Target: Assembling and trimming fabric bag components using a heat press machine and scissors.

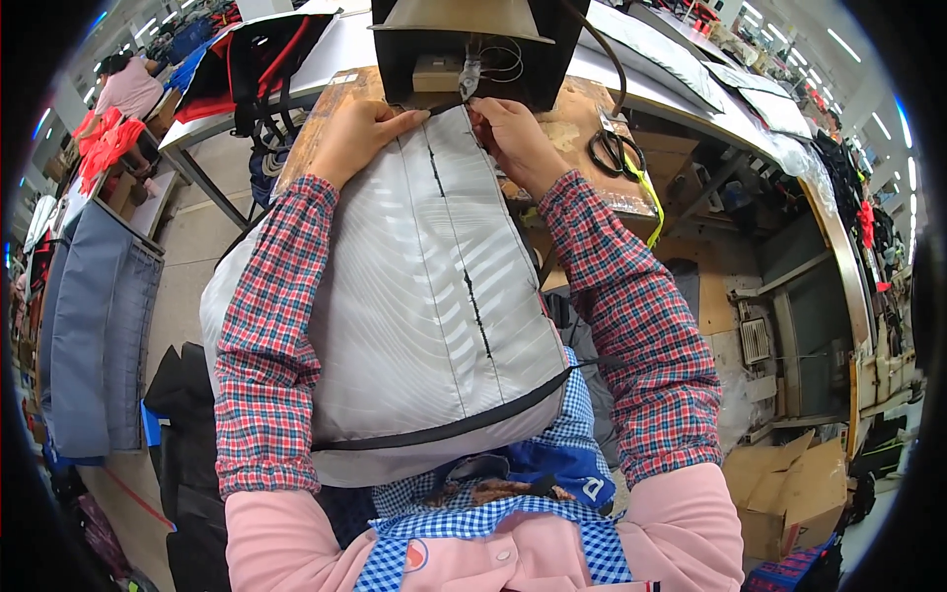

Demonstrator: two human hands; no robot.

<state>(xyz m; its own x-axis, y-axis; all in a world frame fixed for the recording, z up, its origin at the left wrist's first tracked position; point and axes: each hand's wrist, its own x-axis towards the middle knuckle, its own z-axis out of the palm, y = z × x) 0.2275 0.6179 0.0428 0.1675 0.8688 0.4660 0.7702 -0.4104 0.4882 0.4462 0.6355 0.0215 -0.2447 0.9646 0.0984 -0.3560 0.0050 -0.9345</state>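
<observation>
“Fingers first: how do they stand in the head view?”

“Pinched narrow on both sides. The left hand holds the far end of a grey fabric piece between thumb and fingertips. The right hand nips that same end at its one-o'clock corner.”

“Which way does the piece lie from those fingertips?”

“Toward six o'clock, reaching back over the blue checked apron, with its left side partly beneath the left plaid sleeve. Its long axis runs roughly twelve to six; the broken black line along it slants from half past eleven to half past five. Black edging crosses the near end.”

“And at the twelve end?”

“A small metal foot on a dark machine, just beyond the grip. The right hand's fingertips are nearer, at about six o'clock from the foot; the left thumb sits around eight.”

“Is the fabric under that foot?”

“I can't tell; the two meet too closely there.”

“Anything beside?”

“Dark-handled scissors, at three o'clock from the right hand, on the wooden tabletop.”
</observation>
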